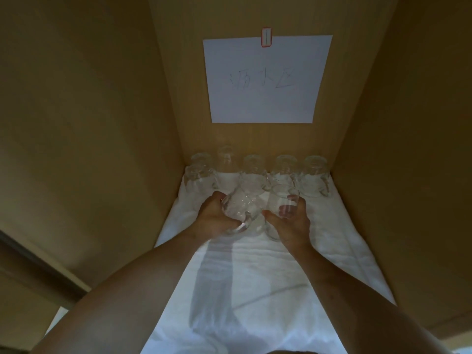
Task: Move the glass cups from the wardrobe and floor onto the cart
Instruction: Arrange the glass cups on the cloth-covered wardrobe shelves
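Both my arms reach into a wooden wardrobe compartment. My left hand [213, 218] grips a clear glass cup with a handle [240, 206], tilted above the white cloth [255, 290]. My right hand [291, 223] holds a second glass cup [282, 200] right beside the first; the two cups nearly touch. Behind them, several more glass cups [314, 175] stand upside down in a row along the back wall, on the cloth.
The compartment's wooden side walls [102, 123] close in left and right. A white paper sheet with handwriting [265, 80] is stuck on the back wall above the cups. The cloth covers the shelf floor toward me.
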The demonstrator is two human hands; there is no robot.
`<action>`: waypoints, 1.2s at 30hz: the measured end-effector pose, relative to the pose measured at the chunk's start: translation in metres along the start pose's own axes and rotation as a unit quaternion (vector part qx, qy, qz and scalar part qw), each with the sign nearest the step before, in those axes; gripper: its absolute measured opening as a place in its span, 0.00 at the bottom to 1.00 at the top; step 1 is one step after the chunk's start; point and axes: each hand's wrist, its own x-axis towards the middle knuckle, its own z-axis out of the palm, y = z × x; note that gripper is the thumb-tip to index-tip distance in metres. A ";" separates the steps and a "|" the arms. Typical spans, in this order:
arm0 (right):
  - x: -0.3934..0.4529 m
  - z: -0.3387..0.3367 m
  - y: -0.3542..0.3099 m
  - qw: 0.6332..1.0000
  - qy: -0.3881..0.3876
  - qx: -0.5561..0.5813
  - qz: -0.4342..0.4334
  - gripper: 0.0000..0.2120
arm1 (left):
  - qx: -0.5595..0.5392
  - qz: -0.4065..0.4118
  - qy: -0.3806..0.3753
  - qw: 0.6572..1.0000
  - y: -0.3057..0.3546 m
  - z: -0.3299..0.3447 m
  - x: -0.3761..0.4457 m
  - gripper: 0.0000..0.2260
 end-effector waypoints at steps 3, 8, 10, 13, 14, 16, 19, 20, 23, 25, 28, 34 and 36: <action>0.000 -0.002 0.000 1.000 0.005 0.008 0.000 0.37 | 0.127 0.060 0.014 0.990 0.003 -0.009 0.000 0.39; 0.000 -0.004 0.000 1.000 0.008 0.007 -0.001 0.35 | 0.248 0.082 -0.010 0.965 0.016 -0.017 0.006 0.35; 0.000 -0.004 0.000 1.000 0.009 0.004 -0.003 0.35 | 0.321 0.083 -0.031 0.943 0.028 -0.016 0.007 0.39; -0.001 -0.005 0.001 1.000 0.006 0.003 -0.002 0.34 | 0.436 0.100 -0.046 0.893 0.046 -0.010 0.009 0.40; -0.001 -0.005 0.001 1.000 0.005 0.007 0.001 0.33 | 0.458 0.110 -0.045 0.881 0.051 -0.007 0.009 0.38; -0.002 -0.006 0.001 1.000 0.002 0.008 0.004 0.34 | 0.496 0.123 -0.041 0.858 0.060 -0.001 0.010 0.35; -0.003 -0.005 0.000 1.000 -0.003 0.000 0.005 0.36 | 0.576 0.134 -0.025 0.806 0.068 0.009 0.013 0.35; -0.003 -0.005 0.000 1.000 -0.003 -0.002 0.004 0.36 | 0.605 0.143 -0.019 0.783 0.069 0.013 0.015 0.35; -0.003 -0.005 0.001 1.000 -0.005 0.003 0.001 0.36 | 0.673 0.175 -0.018 0.718 0.066 0.022 0.018 0.34; -0.002 -0.005 0.002 1.000 -0.003 0.005 0.000 0.36 | 0.688 0.191 -0.022 0.699 0.062 0.029 0.019 0.33; -0.001 -0.005 0.002 1.000 -0.001 0.009 -0.001 0.36 | 0.681 0.217 -0.029 0.699 0.056 0.040 0.020 0.30; 0.004 -0.003 0.002 1.000 0.007 0.007 0.005 0.40 | 0.632 0.220 -0.081 0.739 0.057 0.030 0.029 0.34; 0.007 -0.003 0.003 1.000 0.014 0.012 0.009 0.38 | 0.605 0.212 -0.105 0.760 0.056 0.023 0.033 0.34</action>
